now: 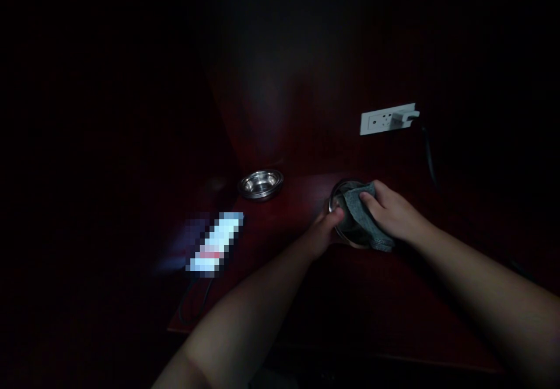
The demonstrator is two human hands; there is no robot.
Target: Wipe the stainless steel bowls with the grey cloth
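My left hand [326, 230] grips the near-left rim of a round metal bowl [349, 234], its thumb lying over the inner side. The bowl is tilted, with its opening partly towards me. A grey-green cloth [366, 217] is pinched in my right hand [387, 209] and lies over the right part of the bowl, hiding much of its inside. Both hands are close together above the dark red table [280, 243]. To their left, a shiny stack of metal bowls [261, 185] rests on the table.
A lit phone [216, 243], pixelated, stands or lies at the table's left edge, with a thin cable [186, 301] below it. On the back wall is a white socket panel [380, 121] with a plugged-in charger [406, 116] and a hanging dark cord [429, 156]. The surroundings are very dark.
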